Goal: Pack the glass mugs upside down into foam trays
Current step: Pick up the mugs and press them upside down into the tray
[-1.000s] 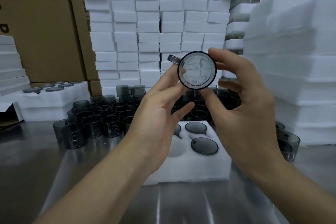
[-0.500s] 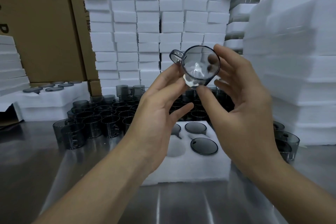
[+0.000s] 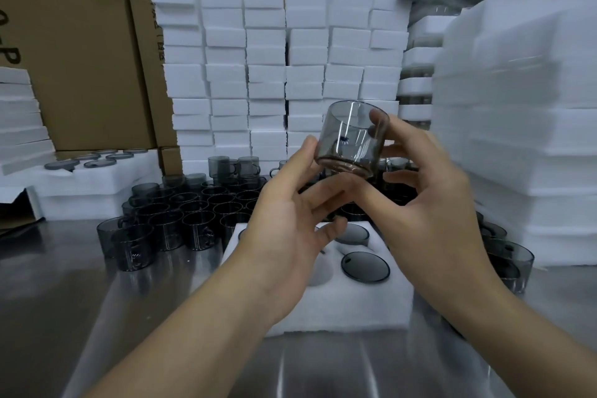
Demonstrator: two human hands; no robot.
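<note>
I hold a grey glass mug (image 3: 350, 139) in the air above the foam tray (image 3: 339, 310), both hands on it. It is side-on and slightly tilted, thick base low, and its handle is hidden. The thumb of my left hand (image 3: 290, 229) lies on the mug's left wall, with the fingers under its base. My right hand (image 3: 429, 203) grips the right wall, and a fingertip shows through the glass. In the tray, two mugs sit upside down: one at the back (image 3: 353, 234), one at the front right (image 3: 365, 265). An empty hole (image 3: 319, 275) lies left of them.
Many loose grey mugs (image 3: 181, 216) crowd the steel table (image 3: 80, 317) behind and left of the tray, with a few (image 3: 510, 262) at the right. White foam stacks (image 3: 284, 74) stand behind, and another stack (image 3: 523, 139) close on the right. A packed tray (image 3: 97, 168) lies at the left, and cardboard boxes (image 3: 74, 42) stand at the back.
The mug was end-on to me, showing its round face. Both hands have turned it side-on and a little lower; the handle that showed at its upper left is out of sight.
</note>
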